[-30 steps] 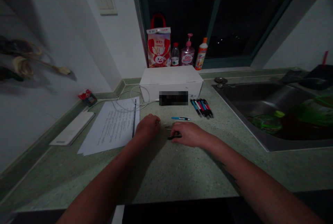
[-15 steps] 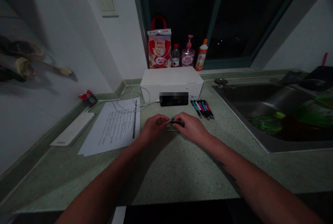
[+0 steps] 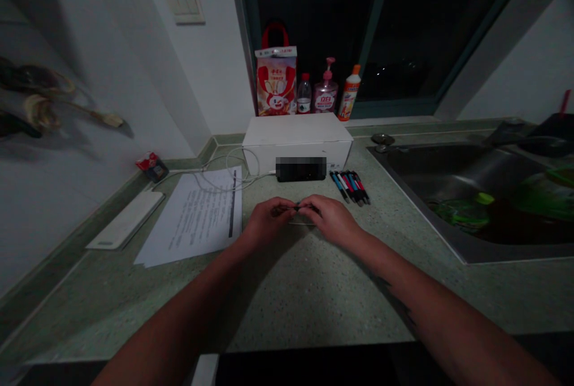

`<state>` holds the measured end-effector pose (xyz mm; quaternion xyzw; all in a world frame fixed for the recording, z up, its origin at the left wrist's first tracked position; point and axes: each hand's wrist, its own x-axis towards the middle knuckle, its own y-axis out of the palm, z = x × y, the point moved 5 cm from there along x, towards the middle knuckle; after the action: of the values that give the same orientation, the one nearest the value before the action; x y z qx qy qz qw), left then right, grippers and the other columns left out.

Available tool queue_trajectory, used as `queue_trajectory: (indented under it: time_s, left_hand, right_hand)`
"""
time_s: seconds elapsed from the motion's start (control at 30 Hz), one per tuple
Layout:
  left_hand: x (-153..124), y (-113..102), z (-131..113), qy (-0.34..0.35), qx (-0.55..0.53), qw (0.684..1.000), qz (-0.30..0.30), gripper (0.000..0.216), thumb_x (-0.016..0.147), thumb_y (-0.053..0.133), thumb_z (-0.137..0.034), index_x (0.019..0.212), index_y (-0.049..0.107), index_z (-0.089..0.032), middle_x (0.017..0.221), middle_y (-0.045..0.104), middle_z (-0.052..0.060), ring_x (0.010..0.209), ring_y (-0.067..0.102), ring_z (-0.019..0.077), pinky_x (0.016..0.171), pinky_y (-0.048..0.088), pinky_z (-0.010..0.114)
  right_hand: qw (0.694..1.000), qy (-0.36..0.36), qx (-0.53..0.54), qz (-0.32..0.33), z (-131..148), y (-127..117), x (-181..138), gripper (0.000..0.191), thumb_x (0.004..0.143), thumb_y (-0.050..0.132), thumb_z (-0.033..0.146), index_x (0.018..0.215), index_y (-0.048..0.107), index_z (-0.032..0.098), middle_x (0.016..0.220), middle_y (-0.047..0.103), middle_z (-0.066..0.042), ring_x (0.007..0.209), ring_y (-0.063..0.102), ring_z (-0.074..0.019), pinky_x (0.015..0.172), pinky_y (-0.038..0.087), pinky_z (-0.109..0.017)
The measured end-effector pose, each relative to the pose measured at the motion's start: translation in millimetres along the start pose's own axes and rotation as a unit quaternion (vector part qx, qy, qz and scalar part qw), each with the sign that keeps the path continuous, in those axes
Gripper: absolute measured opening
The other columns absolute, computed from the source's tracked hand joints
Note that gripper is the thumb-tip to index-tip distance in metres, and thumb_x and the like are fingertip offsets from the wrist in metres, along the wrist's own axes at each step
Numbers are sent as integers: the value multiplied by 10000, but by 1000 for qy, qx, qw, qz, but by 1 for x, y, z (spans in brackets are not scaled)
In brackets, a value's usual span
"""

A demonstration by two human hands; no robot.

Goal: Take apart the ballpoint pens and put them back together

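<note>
My left hand (image 3: 268, 217) and my right hand (image 3: 330, 217) meet over the counter, each with thumb and fingers pinched. Between their fingertips is a small dark piece (image 3: 296, 207); it looks like part of a pen, but the fingers cover most of it. A thin pale strip (image 3: 301, 224) lies on the counter just below the fingertips. Several pens (image 3: 350, 187) with blue, white, red and black barrels lie side by side to the right of my right hand. Beyond my hands, a black phone (image 3: 301, 171) leans on its long edge against a white box (image 3: 296, 135).
Printed sheets (image 3: 197, 218) and a long white object (image 3: 128, 220) lie on the left, with a white cable (image 3: 228, 186) running over the paper to the phone. Bottles (image 3: 325, 90) and a red bag (image 3: 277, 84) stand behind the box. A sink (image 3: 417, 195) is on the right.
My fingertips have come closer together, and the dark piece that showed in my right hand is now mostly covered. The view has shifted slightly.
</note>
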<state>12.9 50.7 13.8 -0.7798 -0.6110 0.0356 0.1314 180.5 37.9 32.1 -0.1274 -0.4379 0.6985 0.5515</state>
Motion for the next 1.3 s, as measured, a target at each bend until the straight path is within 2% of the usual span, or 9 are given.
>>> queue_trajectory:
  time_s: [0.2, 0.37, 0.53, 0.67, 0.83, 0.9, 0.97, 1.13, 1.3]
  left_hand:
    - [1, -5, -2, 4, 10, 999, -36, 164, 779, 745, -300, 859, 743, -157, 822, 771, 67, 749, 704, 188, 722, 571, 319]
    - [1, -6, -4, 19, 16, 999, -34, 136, 780, 738, -286, 861, 752, -177, 820, 774, 53, 733, 701, 177, 724, 578, 312]
    - [1, -7, -4, 17, 41, 998, -43, 118, 802, 713, -280, 850, 749, -179, 811, 768, 48, 737, 698, 175, 724, 570, 308]
    - [1, -8, -4, 8, 55, 998, -40, 134, 812, 704, -279, 874, 752, -171, 800, 759, 46, 738, 693, 173, 723, 563, 301]
    - [1, -8, -5, 1, 66, 997, -44, 141, 813, 705, -289, 858, 759, -167, 760, 744, 44, 715, 685, 176, 709, 552, 302]
    - [1, -7, -6, 2, 68, 997, -39, 147, 811, 706, -294, 864, 763, -169, 757, 743, 42, 716, 681, 174, 716, 548, 303]
    - [1, -7, -6, 0, 63, 997, -37, 145, 804, 706, -289, 859, 765, -168, 753, 742, 41, 715, 678, 172, 721, 546, 301]
    - [1, -8, -4, -2, 60, 997, -46, 135, 805, 695, -290, 831, 758, -174, 752, 739, 38, 708, 676, 172, 705, 544, 297]
    - [0, -6, -8, 2, 77, 997, -25, 129, 821, 677, -279, 810, 757, -179, 739, 736, 38, 695, 664, 160, 699, 533, 286]
  right_hand:
    - [998, 30, 50, 3, -3, 2, 0, 200, 899, 661, 264, 1094, 634, 227, 935, 722, -29, 807, 651, -180, 705, 446, -284]
    - [999, 27, 28, 11, -1, 1, 1, 170, 983, 520, 286, 955, 672, 215, 886, 721, -47, 813, 649, -190, 717, 436, -303]
    - [998, 49, 48, -4, -3, -1, 1, 229, 885, 670, 274, 1104, 640, 216, 967, 711, -51, 809, 647, -181, 714, 445, -294]
    - [999, 34, 23, 5, -2, -1, 1, 171, 978, 533, 304, 932, 665, 206, 861, 707, -41, 796, 633, -178, 710, 421, -293]
    - [998, 47, 45, -7, -4, -1, 0, 199, 895, 665, 306, 1073, 643, 220, 948, 717, -38, 794, 631, -170, 705, 426, -280]
    - [999, 28, 31, 0, -2, -1, 0, 123, 944, 593, 308, 988, 656, 212, 881, 707, -32, 775, 620, -169, 694, 413, -280]
    - [1000, 14, 16, 12, -1, 0, 1, 220, 994, 504, 323, 900, 664, 204, 837, 696, -35, 773, 616, -172, 691, 400, -286]
    - [998, 35, 51, -2, -4, -1, 0, 164, 909, 642, 318, 1034, 645, 212, 905, 706, -25, 764, 625, -163, 677, 411, -272]
    - [999, 20, 44, -2, -3, -3, 0, 147, 965, 552, 312, 957, 663, 217, 880, 708, -27, 796, 629, -174, 708, 419, -285]
